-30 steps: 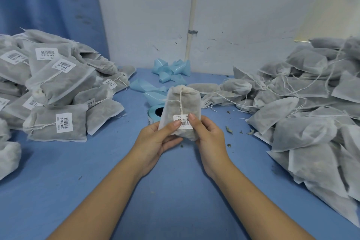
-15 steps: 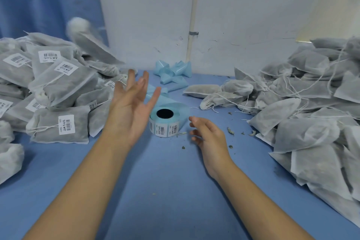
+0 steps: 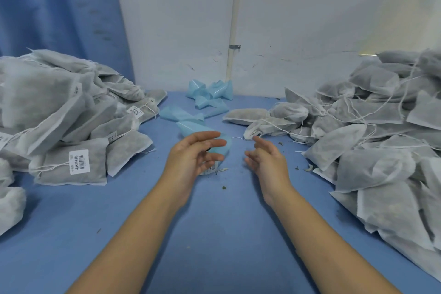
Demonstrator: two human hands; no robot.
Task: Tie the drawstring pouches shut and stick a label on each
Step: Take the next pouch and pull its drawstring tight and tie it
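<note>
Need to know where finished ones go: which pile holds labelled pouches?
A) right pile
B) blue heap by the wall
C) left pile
C: barcode labels show on the left pile, while the right pile shows none.

Grey fabric pouches lie in two heaps, well apart. The left heap (image 3: 59, 112) is tied, several pouches showing white barcode labels (one label (image 3: 79, 162) faces up on the front pouch (image 3: 59, 175)). The right heap (image 3: 381, 150) trails loose white drawstrings (image 3: 402, 93). Between the heaps sits a pale blue label roll (image 3: 227, 148), mostly hidden.
</note>
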